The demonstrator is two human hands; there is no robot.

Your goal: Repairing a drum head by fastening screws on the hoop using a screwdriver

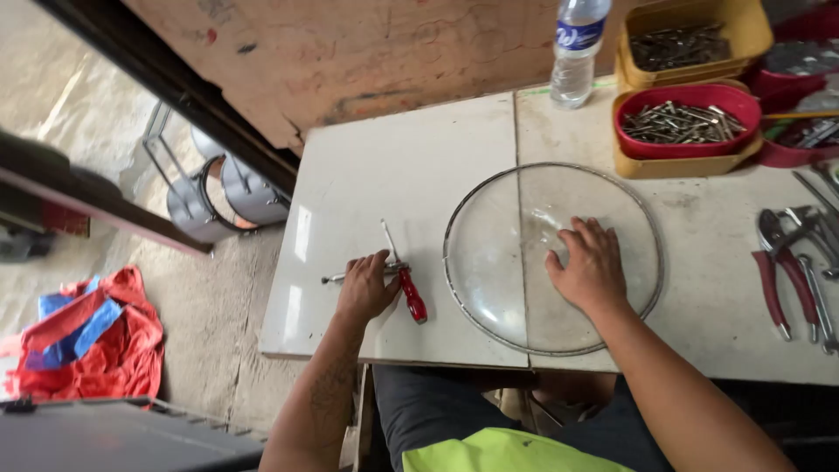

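The red-handled screwdriver (412, 295) lay on the white table (411, 166), just left of the round glass lid (489, 262). Its long axis ran on a slant, the handle toward the person and the thin shaft pointing up and away to the left. A slim metal tool (336, 279) lay crosswise under the same spot, its end sticking out to the left.

The left hand (365, 287) rested on that crossing, fingers curled loosely over both tools; whether it had closed on either could not be told. It was much the nearer hand to the screwdriver, whose handle lay just to its right.

The right hand (590, 267) lay flat and spread on the lid's glass, gripping nothing. Farther right sat red-handled pliers (782, 280), and behind them trays of nails (682, 122) and a water bottle (575, 52).
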